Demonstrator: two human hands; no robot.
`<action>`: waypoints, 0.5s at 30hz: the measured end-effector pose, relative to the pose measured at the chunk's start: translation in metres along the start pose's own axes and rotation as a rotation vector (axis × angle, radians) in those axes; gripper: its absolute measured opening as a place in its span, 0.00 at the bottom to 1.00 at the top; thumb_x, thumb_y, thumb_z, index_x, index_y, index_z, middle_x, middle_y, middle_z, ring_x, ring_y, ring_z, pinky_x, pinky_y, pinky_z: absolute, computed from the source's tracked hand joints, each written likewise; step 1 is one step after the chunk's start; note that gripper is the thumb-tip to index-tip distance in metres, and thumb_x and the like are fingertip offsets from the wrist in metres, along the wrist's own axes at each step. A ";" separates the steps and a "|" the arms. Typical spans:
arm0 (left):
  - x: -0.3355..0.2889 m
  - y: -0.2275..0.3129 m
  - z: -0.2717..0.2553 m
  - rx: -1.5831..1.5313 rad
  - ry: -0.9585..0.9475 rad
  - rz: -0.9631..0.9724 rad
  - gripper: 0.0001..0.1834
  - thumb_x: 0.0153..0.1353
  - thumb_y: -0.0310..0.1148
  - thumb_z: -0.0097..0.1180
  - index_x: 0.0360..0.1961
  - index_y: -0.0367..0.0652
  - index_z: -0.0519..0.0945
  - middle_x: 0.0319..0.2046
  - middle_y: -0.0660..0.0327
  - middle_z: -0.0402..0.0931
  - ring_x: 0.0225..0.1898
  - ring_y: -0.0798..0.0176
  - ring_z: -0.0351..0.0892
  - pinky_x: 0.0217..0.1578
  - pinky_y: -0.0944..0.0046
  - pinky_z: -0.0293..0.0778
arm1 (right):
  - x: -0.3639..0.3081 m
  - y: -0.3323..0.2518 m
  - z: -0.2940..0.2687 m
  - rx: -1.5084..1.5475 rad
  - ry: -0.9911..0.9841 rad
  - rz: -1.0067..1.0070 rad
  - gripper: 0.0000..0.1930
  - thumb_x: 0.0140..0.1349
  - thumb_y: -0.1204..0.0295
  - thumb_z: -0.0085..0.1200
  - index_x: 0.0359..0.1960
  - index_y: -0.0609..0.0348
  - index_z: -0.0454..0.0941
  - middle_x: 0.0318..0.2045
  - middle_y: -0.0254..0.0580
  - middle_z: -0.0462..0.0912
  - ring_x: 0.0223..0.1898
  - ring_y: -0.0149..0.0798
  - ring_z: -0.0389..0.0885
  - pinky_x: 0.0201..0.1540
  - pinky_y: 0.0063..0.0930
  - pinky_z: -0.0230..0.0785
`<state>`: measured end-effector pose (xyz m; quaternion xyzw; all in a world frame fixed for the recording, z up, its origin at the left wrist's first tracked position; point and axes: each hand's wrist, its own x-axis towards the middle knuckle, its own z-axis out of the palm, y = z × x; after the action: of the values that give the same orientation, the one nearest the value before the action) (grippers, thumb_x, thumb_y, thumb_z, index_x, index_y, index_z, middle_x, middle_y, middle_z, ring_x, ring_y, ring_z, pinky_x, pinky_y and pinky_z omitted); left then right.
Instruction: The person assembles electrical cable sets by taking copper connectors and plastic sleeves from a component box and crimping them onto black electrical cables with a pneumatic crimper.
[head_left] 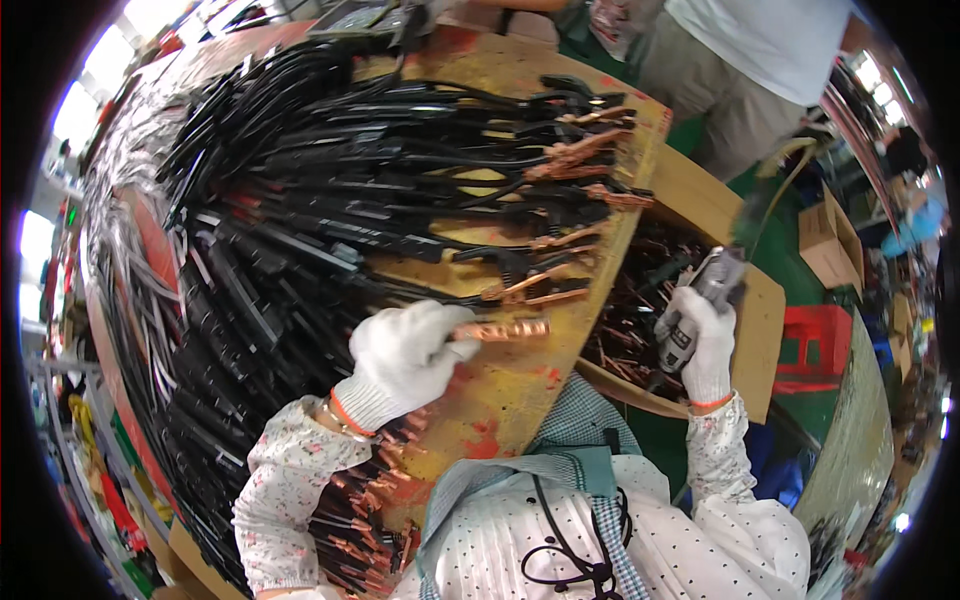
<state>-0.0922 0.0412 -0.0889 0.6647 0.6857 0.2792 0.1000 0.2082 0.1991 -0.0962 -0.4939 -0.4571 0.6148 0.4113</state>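
My left hand [405, 352], in a white knitted glove, is closed near the middle of the table. Between its thumb and fingers sits a copper strip piece [512, 329], pointing right toward the table edge. The rest of that piece is hidden by the glove. My right hand [706, 335], also gloved, is wrapped round a grey handheld power tool [714, 282] held upright above the cardboard box. Just beyond my left hand lie rows of black cables [340, 190] with copper ends [580, 150] facing right.
An open cardboard box [762, 330] right of the table holds loose copper and dark pieces [630, 350]. The yellow wooden table [515, 385] has red stains. More copper-ended cables [375, 500] lie near my left forearm. Another person [740, 70] stands across. A red stool [812, 345] stands right.
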 end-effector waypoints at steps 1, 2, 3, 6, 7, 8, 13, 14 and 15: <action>0.004 -0.001 0.004 -0.091 0.095 -0.007 0.12 0.49 0.27 0.64 0.38 0.43 0.82 0.29 0.57 0.81 0.29 0.51 0.82 0.29 0.57 0.76 | 0.013 0.026 -0.031 -0.204 0.163 0.023 0.11 0.60 0.69 0.62 0.39 0.63 0.79 0.25 0.35 0.80 0.25 0.30 0.77 0.31 0.24 0.70; 0.011 0.003 0.005 -0.090 0.177 0.003 0.12 0.49 0.25 0.63 0.38 0.42 0.81 0.29 0.56 0.79 0.28 0.50 0.81 0.30 0.57 0.76 | 0.021 0.051 -0.064 -0.361 0.206 0.031 0.13 0.59 0.66 0.63 0.40 0.61 0.79 0.26 0.35 0.81 0.25 0.31 0.78 0.30 0.25 0.70; 0.018 0.006 0.010 -0.093 0.260 0.010 0.13 0.49 0.24 0.63 0.38 0.40 0.79 0.29 0.55 0.78 0.28 0.49 0.80 0.31 0.57 0.76 | 0.021 0.066 -0.090 -0.521 0.247 0.043 0.16 0.58 0.62 0.64 0.41 0.60 0.79 0.27 0.34 0.81 0.25 0.33 0.79 0.30 0.26 0.70; 0.025 -0.001 0.037 0.092 0.173 0.096 0.23 0.46 0.24 0.65 0.45 0.40 0.72 0.39 0.53 0.75 0.37 0.46 0.77 0.35 0.53 0.76 | 0.009 0.087 -0.140 -1.017 0.434 0.238 0.25 0.53 0.51 0.64 0.45 0.57 0.79 0.32 0.43 0.84 0.33 0.41 0.83 0.41 0.38 0.72; 0.025 -0.006 0.046 0.227 0.168 0.172 0.27 0.45 0.25 0.67 0.47 0.41 0.70 0.43 0.53 0.74 0.40 0.45 0.76 0.37 0.51 0.75 | 0.007 0.096 -0.150 -1.057 0.458 0.250 0.26 0.54 0.51 0.63 0.47 0.56 0.78 0.34 0.46 0.85 0.35 0.45 0.84 0.43 0.40 0.73; 0.025 -0.011 0.054 0.273 0.149 0.160 0.32 0.44 0.26 0.69 0.51 0.41 0.67 0.48 0.52 0.72 0.46 0.42 0.73 0.40 0.48 0.74 | 0.008 0.103 -0.159 -1.056 0.461 0.263 0.26 0.54 0.51 0.63 0.47 0.56 0.78 0.34 0.46 0.85 0.35 0.45 0.84 0.43 0.40 0.73; 0.045 -0.028 0.057 0.389 0.172 0.162 0.34 0.44 0.28 0.72 0.52 0.43 0.67 0.52 0.51 0.70 0.45 0.40 0.73 0.47 0.46 0.70 | 0.031 0.090 -0.115 -1.441 0.508 -0.327 0.25 0.54 0.61 0.63 0.53 0.54 0.75 0.40 0.49 0.82 0.40 0.54 0.81 0.48 0.49 0.73; 0.045 -0.028 0.059 0.395 0.173 0.132 0.34 0.44 0.29 0.72 0.52 0.43 0.67 0.53 0.52 0.70 0.46 0.40 0.73 0.47 0.46 0.70 | 0.044 0.090 -0.099 -1.433 0.414 -0.417 0.24 0.54 0.62 0.63 0.52 0.54 0.75 0.40 0.48 0.82 0.41 0.53 0.81 0.48 0.49 0.72; 0.042 -0.025 0.055 0.410 0.179 0.092 0.33 0.45 0.29 0.71 0.52 0.43 0.68 0.53 0.52 0.70 0.47 0.40 0.72 0.46 0.46 0.70 | 0.058 0.092 -0.081 -1.416 0.309 -0.516 0.23 0.53 0.64 0.64 0.51 0.53 0.75 0.40 0.47 0.81 0.41 0.53 0.80 0.47 0.49 0.72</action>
<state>-0.0896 0.0969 -0.1378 0.6743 0.7031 0.1961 -0.1114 0.2729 0.2448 -0.2059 -0.5973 -0.7799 -0.0157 0.1866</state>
